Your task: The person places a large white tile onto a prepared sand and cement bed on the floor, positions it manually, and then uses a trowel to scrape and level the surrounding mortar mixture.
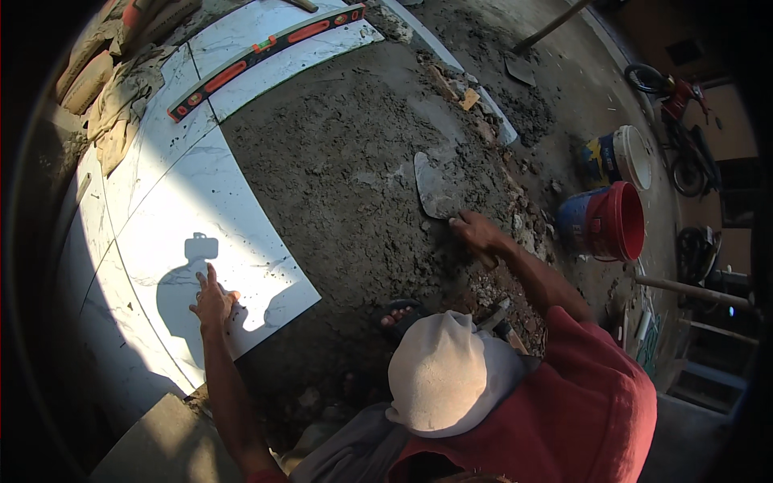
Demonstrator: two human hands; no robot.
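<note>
The right hand (477,233) grips a trowel (436,187) lying on wet mortar (346,177). At nine o'clock, the left hand (212,301), fingers spread, presses flat on a white tile (209,209) near its mortar-side edge.

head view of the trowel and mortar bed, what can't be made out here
- Trowel handle: hidden inside the right hand; only the blade shows.
- Face of the person at work: covered by the white head cloth.
- Left hand palm on the white tile: underside unseen, part lost in shadow.
- Contents of the red bucket and white bucket: seen side-on, too small.
- Bubble of the spirit level: too small.
- Motorbike: dark, bent at the rim.
</note>
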